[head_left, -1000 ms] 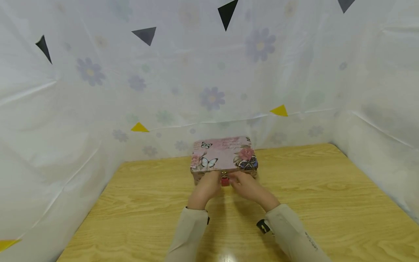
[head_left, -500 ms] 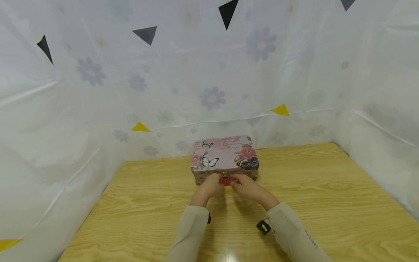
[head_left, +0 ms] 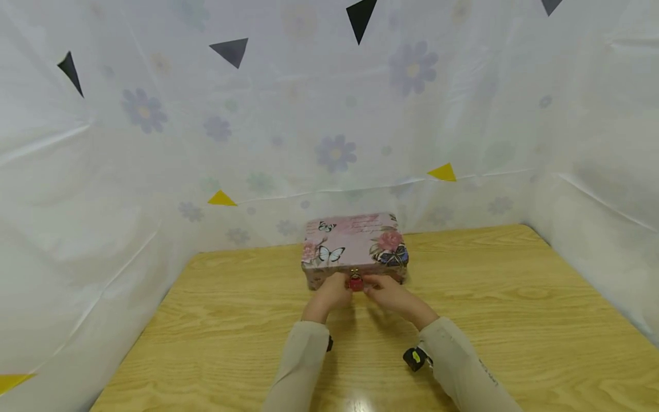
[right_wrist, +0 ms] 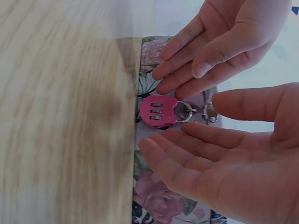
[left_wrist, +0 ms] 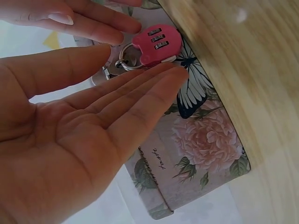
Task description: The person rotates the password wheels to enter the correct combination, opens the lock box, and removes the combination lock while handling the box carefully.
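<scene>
A pink box [head_left: 355, 243] printed with butterflies and roses stands with its lid down at the back of the wooden table. From the metal clasp on its front hangs a small pink combination padlock [right_wrist: 157, 111] with three number dials, its shackle [right_wrist: 184, 112] through the clasp ring. My left hand [left_wrist: 84, 135] is at the padlock's left side, palm turned toward it and fingers extended. On the other side my right hand [right_wrist: 233, 158] mirrors it, fingers nearly straight and their tips close by the padlock. Neither hand curls round anything.
The wooden table [head_left: 231, 337] stretches out around the box. Behind it hangs a pale flower-printed sheet [head_left: 278, 131], with white sheeting at both sides. A black strap device [head_left: 414, 359] sits at the right wrist.
The left hand has shifted slightly right in the head view, and the whole view has moved a little. The box and padlock stay in place.
</scene>
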A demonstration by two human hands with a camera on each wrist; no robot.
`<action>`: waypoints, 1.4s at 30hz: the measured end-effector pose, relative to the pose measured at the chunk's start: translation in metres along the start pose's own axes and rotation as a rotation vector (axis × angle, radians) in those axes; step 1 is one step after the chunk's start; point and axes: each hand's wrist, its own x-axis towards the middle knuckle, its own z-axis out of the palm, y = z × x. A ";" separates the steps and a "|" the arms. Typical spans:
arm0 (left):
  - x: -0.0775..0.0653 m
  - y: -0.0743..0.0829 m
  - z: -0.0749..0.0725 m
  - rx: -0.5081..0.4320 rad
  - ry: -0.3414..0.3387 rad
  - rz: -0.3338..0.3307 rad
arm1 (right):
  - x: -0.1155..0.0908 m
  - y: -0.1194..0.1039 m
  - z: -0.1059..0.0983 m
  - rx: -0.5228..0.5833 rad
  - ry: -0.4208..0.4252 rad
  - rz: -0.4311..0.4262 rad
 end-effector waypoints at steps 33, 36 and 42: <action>0.002 -0.005 0.006 -0.103 0.057 -0.016 | 0.005 0.006 0.005 0.020 0.056 0.069; 0.002 -0.006 0.006 -0.125 0.048 -0.018 | 0.006 0.008 0.005 0.009 0.062 0.078; 0.002 -0.006 0.005 -0.131 0.045 -0.017 | 0.007 0.009 0.006 0.027 0.074 0.071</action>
